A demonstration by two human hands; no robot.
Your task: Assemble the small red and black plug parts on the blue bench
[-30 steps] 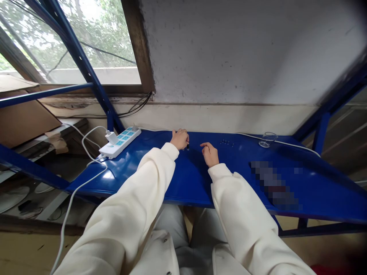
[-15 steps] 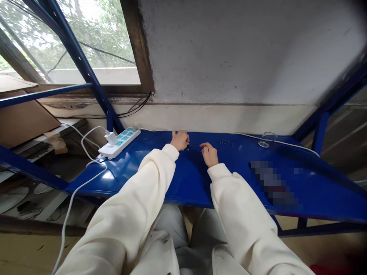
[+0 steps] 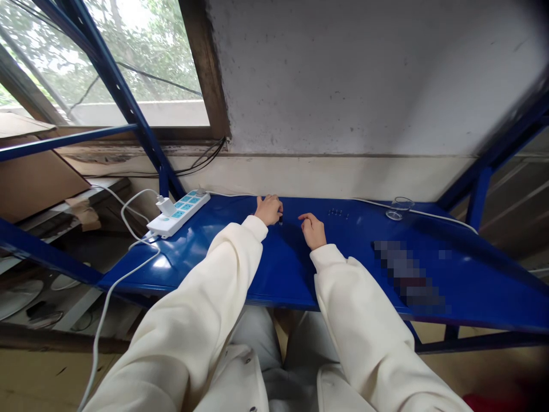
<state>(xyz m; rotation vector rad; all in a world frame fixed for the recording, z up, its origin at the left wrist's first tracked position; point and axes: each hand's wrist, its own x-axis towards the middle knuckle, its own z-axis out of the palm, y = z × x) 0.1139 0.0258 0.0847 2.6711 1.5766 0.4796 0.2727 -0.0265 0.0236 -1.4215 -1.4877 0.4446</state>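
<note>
On the blue table (image 3: 274, 263), my left hand (image 3: 269, 210) is closed over a small dark object (image 3: 281, 220). Only its end shows below my fingers, so its kind is unclear. A short gap to the right of it, my right hand (image 3: 314, 232) has its fingers curled and its index finger bent toward the left. Whether a small thing sits in that pinch cannot be made out. Several tiny metallic pieces (image 3: 338, 213), possibly screws, stand in a loose group on the table beyond my right hand.
A white power strip (image 3: 179, 216) with a plugged-in cable lies at the table's left end. A small clear glass cup (image 3: 395, 215) stands at the back right, near a white cable (image 3: 446, 220). A pixelated dark item (image 3: 407, 274) lies at the right. Blue frame posts flank the table.
</note>
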